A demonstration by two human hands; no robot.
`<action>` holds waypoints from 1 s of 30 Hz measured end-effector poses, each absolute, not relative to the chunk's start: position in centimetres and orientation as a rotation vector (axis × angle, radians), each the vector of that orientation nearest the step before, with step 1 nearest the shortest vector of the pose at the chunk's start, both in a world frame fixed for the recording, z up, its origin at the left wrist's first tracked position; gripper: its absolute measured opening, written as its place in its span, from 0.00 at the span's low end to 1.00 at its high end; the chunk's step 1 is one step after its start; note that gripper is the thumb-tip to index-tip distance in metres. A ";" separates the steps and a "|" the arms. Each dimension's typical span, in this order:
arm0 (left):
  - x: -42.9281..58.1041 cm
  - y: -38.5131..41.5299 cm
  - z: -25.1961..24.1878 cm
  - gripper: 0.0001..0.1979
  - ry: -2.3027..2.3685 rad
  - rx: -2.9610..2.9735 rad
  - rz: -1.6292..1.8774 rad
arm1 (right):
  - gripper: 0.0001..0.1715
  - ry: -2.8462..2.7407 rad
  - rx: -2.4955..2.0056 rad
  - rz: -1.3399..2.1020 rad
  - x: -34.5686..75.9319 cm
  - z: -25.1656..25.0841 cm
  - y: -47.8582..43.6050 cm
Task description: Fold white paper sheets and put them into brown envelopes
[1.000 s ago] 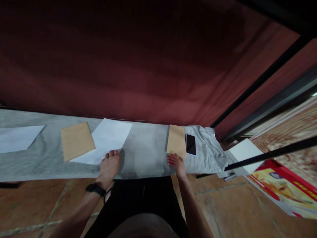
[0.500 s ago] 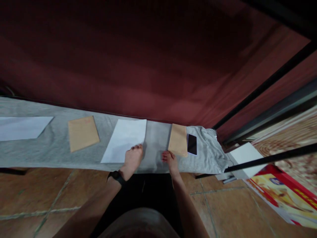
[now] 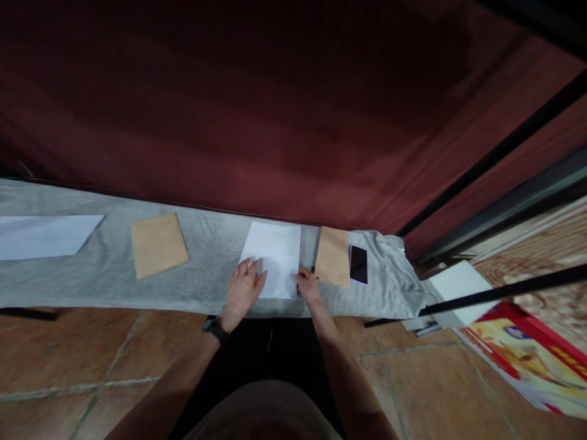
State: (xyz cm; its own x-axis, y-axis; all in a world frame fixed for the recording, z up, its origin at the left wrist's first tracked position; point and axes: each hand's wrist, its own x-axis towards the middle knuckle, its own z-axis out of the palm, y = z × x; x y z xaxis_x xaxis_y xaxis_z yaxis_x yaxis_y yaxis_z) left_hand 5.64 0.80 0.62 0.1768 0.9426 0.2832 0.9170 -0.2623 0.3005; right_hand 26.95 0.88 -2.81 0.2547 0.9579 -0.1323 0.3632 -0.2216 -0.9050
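A white sheet of paper (image 3: 277,256) lies in front of me on the grey cloth. My left hand (image 3: 243,286) rests flat on its lower left part, fingers spread. At the sheet's lower right edge, the fingers of my right hand (image 3: 308,286) are curled in and closed on the paper. A small dark thing shows beside those fingers, too small to name. Just right of that hand lies a brown envelope (image 3: 332,256), with a dark-screened phone (image 3: 358,264) beside it.
Further left on the cloth-covered table (image 3: 206,244) lie another brown envelope (image 3: 159,245) and more white paper (image 3: 41,237). A dark red wall (image 3: 257,153) rises behind. Black bars (image 3: 499,297) and a red-and-yellow box (image 3: 527,360) stand at the right.
The white sheet has shifted right and sits straighter. My left hand has gone from closed to spread flat on it. My right hand has moved up and left to the sheet's right edge.
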 end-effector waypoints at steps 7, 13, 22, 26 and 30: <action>3.2 1.5 -2.5 0.27 1.899 2.441 0.493 | 0.24 -1.314 -1.929 0.535 25.9 -1.8 -0.5; 7.4 1.3 -3.0 0.29 1.622 2.589 0.430 | 0.27 -1.659 -1.759 0.453 21.0 -1.8 0.0; 5.8 2.9 -3.6 0.31 1.808 2.491 0.385 | 0.29 -2.024 -1.824 0.130 20.6 -3.7 -1.1; 3.7 2.8 -4.0 0.33 1.906 2.409 0.480 | 0.32 -2.034 -1.877 0.014 21.9 -4.0 -1.8; 2.4 2.4 -4.3 0.35 1.948 2.364 0.579 | 0.34 -2.037 -1.934 -0.029 23.1 -4.0 -2.5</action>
State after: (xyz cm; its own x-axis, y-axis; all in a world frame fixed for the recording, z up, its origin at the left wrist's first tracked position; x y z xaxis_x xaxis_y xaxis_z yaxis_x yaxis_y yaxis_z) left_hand 2.37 2.41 -4.31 0.1504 0.9521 0.2663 0.9430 -0.2191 0.2506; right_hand 23.12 -2.50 -3.99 -0.0231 0.9679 0.2502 0.9745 0.0776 -0.2103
